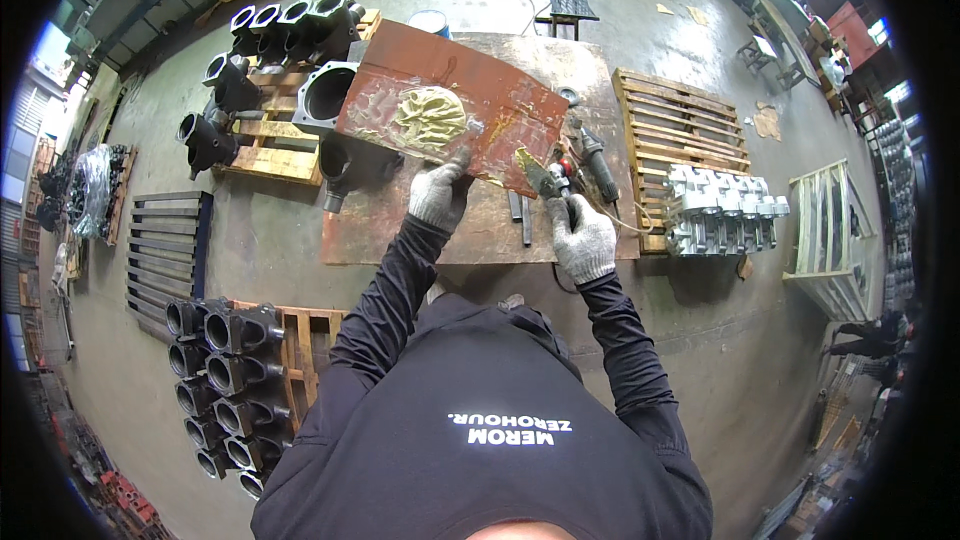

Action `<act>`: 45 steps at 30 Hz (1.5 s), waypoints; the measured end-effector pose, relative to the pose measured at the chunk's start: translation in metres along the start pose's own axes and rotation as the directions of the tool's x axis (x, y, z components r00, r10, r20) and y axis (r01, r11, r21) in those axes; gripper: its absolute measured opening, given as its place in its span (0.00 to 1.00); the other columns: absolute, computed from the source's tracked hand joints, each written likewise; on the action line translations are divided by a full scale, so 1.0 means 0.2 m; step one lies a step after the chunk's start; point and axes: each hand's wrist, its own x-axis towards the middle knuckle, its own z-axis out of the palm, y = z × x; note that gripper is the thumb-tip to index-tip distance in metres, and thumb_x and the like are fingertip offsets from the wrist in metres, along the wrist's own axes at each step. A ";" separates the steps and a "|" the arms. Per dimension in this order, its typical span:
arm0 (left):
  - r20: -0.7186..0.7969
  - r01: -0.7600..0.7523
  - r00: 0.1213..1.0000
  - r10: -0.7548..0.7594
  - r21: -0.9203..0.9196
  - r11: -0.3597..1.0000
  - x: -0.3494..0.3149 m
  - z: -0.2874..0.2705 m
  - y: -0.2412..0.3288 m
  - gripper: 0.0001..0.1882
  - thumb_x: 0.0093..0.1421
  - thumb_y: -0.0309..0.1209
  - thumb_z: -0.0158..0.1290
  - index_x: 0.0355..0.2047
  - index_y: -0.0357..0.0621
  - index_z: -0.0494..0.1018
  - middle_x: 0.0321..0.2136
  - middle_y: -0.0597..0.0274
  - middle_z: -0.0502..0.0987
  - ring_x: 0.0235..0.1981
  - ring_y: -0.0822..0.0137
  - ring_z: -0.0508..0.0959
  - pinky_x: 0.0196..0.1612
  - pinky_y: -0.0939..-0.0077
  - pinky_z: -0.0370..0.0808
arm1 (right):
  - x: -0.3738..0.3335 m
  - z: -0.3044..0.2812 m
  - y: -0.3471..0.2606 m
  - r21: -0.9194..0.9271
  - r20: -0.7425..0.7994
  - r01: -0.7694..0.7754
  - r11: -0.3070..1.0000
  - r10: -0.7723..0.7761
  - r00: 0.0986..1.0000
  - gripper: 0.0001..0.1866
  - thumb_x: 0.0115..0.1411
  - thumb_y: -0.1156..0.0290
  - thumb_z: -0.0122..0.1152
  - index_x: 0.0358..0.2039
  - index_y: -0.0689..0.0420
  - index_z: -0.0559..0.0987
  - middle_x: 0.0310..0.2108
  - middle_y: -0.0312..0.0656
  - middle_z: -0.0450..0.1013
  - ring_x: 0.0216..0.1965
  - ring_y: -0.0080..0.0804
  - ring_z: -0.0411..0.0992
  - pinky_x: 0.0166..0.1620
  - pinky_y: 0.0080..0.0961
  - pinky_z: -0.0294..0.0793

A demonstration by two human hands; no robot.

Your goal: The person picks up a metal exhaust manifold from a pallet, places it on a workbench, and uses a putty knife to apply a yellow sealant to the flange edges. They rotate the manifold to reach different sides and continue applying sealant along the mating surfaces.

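My left hand (439,194), in a pale knit glove, grips the near edge of a reddish-brown board (395,62). The board is held tilted above the worktable (460,240). A mound of yellowish putty (432,116) sits on it, with smears around. In my gloved right hand (584,242) is a putty knife (541,178), its blade pointing up and left, close to the board's right end. Putty clings to the blade tip. Behind that hand a grey power tool (598,168) lies on the table. Partly under the board's left end stands a black metal casting (345,168).
Several black castings (300,25) stand on a pallet at the far left, and more (230,370) at the near left. To the right are a wooden pallet (685,120) and silvery castings (725,210). A cable (625,225) trails off the table's right side. A slatted dark frame (165,255) lies left.
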 end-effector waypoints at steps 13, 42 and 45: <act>0.177 0.157 0.973 -0.147 -0.045 0.986 -0.04 0.00 0.08 0.13 0.67 0.29 0.53 0.50 0.37 0.73 0.44 0.57 0.80 0.44 0.62 0.81 0.52 0.65 0.77 | 0.02 -0.08 0.05 0.058 -0.016 -0.130 0.990 0.131 0.991 0.18 0.67 0.57 0.60 0.36 0.62 0.81 0.24 0.54 0.77 0.25 0.47 0.78 0.32 0.37 0.73; 0.202 -0.068 0.979 0.033 0.166 0.984 -0.10 -0.05 -0.06 0.16 0.70 0.29 0.50 0.56 0.33 0.70 0.52 0.55 0.76 0.53 0.60 0.76 0.60 0.62 0.75 | -0.03 0.10 0.08 0.216 0.061 -0.271 0.938 0.264 0.963 0.19 0.68 0.59 0.58 0.31 0.64 0.77 0.21 0.53 0.74 0.22 0.48 0.73 0.30 0.37 0.71; 0.136 -0.069 0.989 0.057 0.089 0.994 -0.12 -0.03 -0.07 0.16 0.71 0.29 0.49 0.55 0.33 0.70 0.52 0.56 0.76 0.53 0.61 0.76 0.59 0.64 0.75 | -0.10 0.17 0.03 0.224 0.097 -0.279 0.934 0.263 0.960 0.18 0.67 0.58 0.59 0.33 0.64 0.79 0.24 0.54 0.75 0.25 0.49 0.75 0.33 0.35 0.73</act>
